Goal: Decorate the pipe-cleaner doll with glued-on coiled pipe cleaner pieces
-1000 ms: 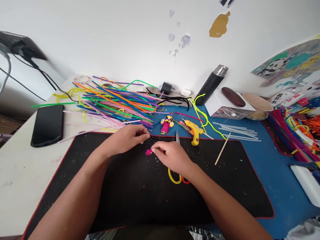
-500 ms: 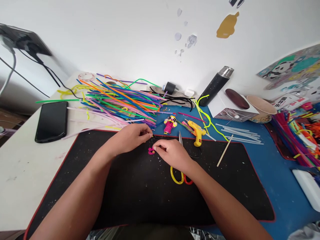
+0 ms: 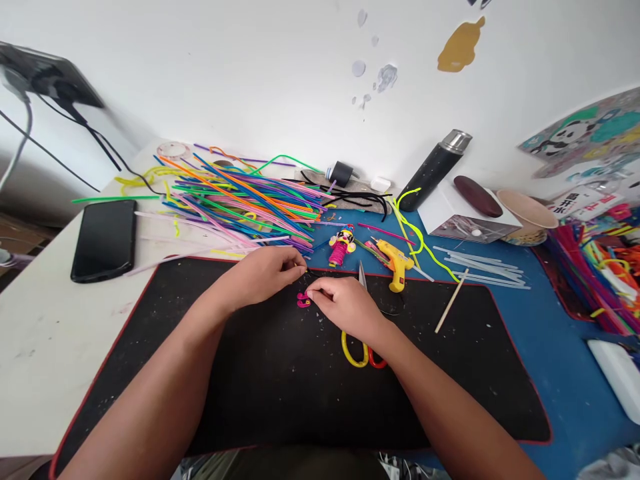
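Note:
Over the top of the black mat [image 3: 280,400], my left hand [image 3: 270,275] is closed in a pinch; what it grips is too small to make out. My right hand [image 3: 343,300] pinches beside it, its fingertips by a small magenta coiled piece [image 3: 303,301]; whether they hold it I cannot tell. A thin dark strand shows between the hands. Scissors [image 3: 355,353] with yellow and red handles lie partly under my right hand. Behind the hands stands or lies a small magenta figure [image 3: 339,250] with a colourful head.
Many coloured pipe cleaners [image 3: 250,200] lie at the back left, near a black phone [image 3: 103,240]. A yellow glue gun [image 3: 397,267], glue sticks [image 3: 485,267], a wooden stick [image 3: 451,301], a black flask [image 3: 435,172] and a white box [image 3: 450,217] are on the right.
The camera view has shifted slightly. Both hands keep nearly the same pinching pose and place.

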`<state>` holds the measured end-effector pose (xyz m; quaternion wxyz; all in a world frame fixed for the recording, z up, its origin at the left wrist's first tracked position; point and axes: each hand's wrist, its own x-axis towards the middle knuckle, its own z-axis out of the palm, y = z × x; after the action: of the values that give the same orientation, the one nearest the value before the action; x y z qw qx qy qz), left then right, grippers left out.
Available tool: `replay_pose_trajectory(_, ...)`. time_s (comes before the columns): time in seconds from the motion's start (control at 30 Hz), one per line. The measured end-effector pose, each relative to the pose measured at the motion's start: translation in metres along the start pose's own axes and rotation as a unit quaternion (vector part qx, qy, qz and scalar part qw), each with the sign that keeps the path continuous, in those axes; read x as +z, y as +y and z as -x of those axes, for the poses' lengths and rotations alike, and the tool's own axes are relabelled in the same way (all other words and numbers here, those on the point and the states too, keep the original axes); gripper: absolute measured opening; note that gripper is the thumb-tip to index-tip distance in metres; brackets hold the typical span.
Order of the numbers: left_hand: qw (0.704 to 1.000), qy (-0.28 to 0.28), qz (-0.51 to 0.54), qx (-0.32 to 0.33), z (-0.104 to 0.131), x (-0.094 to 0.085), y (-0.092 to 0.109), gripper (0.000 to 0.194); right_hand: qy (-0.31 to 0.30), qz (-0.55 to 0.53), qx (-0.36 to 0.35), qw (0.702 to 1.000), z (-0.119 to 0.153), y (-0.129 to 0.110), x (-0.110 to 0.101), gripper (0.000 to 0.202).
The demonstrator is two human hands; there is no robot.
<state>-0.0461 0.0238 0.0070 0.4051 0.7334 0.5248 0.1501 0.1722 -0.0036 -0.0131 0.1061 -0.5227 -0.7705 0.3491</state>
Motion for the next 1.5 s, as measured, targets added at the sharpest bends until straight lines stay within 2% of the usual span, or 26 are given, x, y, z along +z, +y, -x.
replay_pose_trajectory(0.27,1.000,-0.006,0.008,0.008,0.000,0.000,0.000,0.032,0.012,-0.017,0.004,1.000,0.001,0.001,0.003,0.018)
replay_pose_trajectory(0.5,0.996,-0.069,0.050,0.015,0.002,-0.002,0.000,0.035,0.069,-0.131,0.017,0.989,0.004,0.007,-0.002,0.017)
replay_pose_trajectory(0.73,0.992,-0.105,0.066,0.014,0.002,0.004,0.006,0.035,0.090,-0.166,0.018,0.982,0.012,0.011,-0.002,0.018)
replay_pose_trajectory(0.9,0.990,-0.114,0.077,0.016,0.000,0.010,0.010,0.031,0.083,-0.149,0.013,0.985,0.015,0.012,-0.003,0.017)
replay_pose_trajectory(1.2,0.993,-0.110,0.030,0.030,-0.001,0.013,0.009,0.019,0.075,-0.107,-0.002,0.991,0.017,0.016,-0.004,0.010)
replay_pose_trajectory(1.5,0.993,-0.112,0.005,0.038,-0.001,0.015,0.005,0.020,0.049,-0.065,-0.028,0.996,0.017,0.010,-0.006,0.008)
